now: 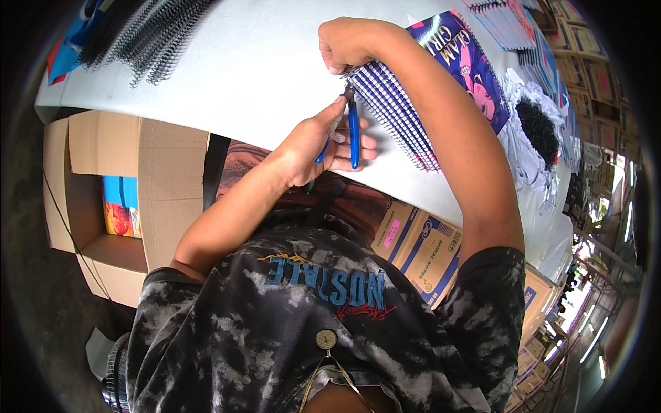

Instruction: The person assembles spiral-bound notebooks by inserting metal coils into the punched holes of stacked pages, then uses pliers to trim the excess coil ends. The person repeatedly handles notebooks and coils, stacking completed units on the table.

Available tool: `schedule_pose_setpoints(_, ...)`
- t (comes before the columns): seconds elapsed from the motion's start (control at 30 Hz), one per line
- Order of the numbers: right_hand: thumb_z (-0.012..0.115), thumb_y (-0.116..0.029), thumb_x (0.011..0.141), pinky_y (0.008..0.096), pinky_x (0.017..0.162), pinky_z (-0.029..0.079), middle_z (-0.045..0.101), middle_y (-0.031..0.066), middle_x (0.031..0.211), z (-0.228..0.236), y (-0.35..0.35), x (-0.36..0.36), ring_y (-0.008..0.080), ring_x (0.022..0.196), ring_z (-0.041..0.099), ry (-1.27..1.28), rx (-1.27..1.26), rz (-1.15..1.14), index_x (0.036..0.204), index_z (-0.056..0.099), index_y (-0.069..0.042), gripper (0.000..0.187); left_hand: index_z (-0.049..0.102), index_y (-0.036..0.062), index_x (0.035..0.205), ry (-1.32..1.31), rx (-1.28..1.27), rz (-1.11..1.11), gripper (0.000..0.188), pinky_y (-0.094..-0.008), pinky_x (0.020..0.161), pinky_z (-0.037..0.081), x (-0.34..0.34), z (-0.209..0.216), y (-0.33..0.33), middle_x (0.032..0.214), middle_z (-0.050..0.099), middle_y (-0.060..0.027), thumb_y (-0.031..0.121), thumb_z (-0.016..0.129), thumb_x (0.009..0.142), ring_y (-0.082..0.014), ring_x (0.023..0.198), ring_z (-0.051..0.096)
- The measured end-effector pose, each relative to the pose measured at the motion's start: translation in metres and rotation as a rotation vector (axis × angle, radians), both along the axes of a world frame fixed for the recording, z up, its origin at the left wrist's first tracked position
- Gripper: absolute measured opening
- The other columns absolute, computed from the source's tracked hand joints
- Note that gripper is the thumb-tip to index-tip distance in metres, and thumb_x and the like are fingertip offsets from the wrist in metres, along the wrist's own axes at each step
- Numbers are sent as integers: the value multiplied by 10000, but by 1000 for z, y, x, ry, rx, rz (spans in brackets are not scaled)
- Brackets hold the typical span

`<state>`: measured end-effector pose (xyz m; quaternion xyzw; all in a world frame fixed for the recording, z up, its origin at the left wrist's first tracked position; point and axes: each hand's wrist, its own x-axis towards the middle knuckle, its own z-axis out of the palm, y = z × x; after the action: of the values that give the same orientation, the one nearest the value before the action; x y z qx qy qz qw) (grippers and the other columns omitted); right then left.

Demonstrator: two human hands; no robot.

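A pair of blue-handled pliers (pixel 354 138) rests in my left hand (pixel 308 146), thumb along one handle and fingers loosely behind. The handles are spread apart, and the dark jaws point up at the corner of a stack of spiral notebooks (pixel 396 113). The stack's bound edges, several rows of spiral coils, face me. At that same corner my right hand (pixel 344 45) is curled with its fingers pressed together, by the coil ends. What it pinches, if anything, is hidden. The top notebook's purple cover (pixel 463 76) shows beyond my right forearm.
Loose black spiral coils (pixel 155 41) lie at the table's far left. An opened cardboard box (pixel 169 158) stands left of the white table (pixel 255 89). On the right, a white bag (pixel 516 158) holds black scraps beside more notebooks (pixel 506 24). A printed carton (pixel 420 255) is below the table edge.
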<state>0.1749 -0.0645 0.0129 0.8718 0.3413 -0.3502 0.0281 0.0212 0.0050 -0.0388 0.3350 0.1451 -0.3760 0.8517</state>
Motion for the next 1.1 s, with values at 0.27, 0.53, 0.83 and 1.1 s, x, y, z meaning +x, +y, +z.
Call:
schedule_pose_setpoints(0.27,679,-12,657,314,587,488,658,155,751,1,0,3,213,659,633,21,1,-11,822,660,34,172,480,11,1073,-7,207,-43,562,-366,733,525,1,-1,4,909,593,-138,508,252,942,-253,848,625)
schedule_pose_setpoints(0.53,694,-16,654,308,571,488,656,144,738,3,0,5,200,645,628,45,32,4,819,661,31,175,477,2,1071,-76,-216,-38,556,-364,687,528,7,-18,5,893,598,-138,500,264,944,-254,811,627)
schedule_pose_setpoints(0.83,704,-20,625,346,586,479,666,121,753,-1,-2,12,227,685,628,50,50,22,800,685,-19,176,481,-10,1125,-121,81,-29,594,-363,705,537,8,3,2,891,596,-147,508,254,944,-250,824,622)
schedule_pose_setpoints(1.1,690,-119,656,354,674,485,654,155,867,8,-2,18,241,790,624,33,-51,60,891,672,-19,256,484,-11,1128,-113,97,-65,607,-328,705,530,3,9,4,898,596,-147,516,248,940,-243,826,628)
